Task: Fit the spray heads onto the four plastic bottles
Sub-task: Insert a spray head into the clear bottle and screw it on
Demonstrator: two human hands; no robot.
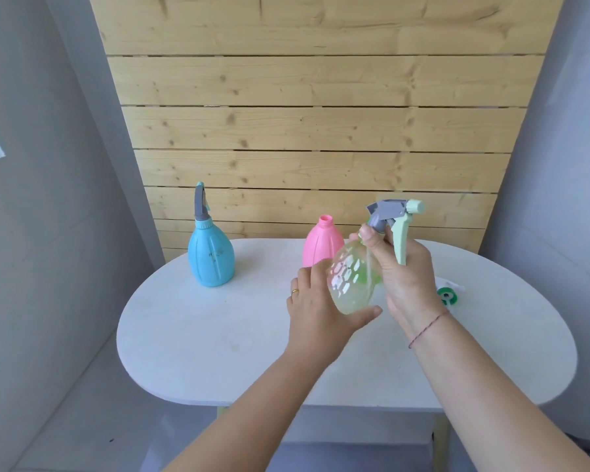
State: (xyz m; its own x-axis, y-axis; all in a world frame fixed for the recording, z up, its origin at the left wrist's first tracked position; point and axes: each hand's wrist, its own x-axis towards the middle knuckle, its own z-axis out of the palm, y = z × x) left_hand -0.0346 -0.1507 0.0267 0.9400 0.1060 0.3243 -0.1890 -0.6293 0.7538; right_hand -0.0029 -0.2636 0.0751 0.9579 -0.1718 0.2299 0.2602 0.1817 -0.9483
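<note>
A clear pale-green bottle [351, 281] is held above the white table [218, 335]. My left hand [317, 311] cups its lower body. My right hand [402, 270] grips its neck, at the base of a grey and mint spray head [394, 219] that sits on top. A blue bottle [211, 257] with a grey spray head [201, 206] fitted stands at the back left. Behind my left hand stands a pink bottle [322, 243] with an open neck. A green and white spray head [448, 294] lies on the table, partly hidden by my right wrist.
A pale wooden slat wall [307, 114] rises right behind the table. Grey walls close in on both sides. The table's front edge [321, 403] is rounded, with floor below.
</note>
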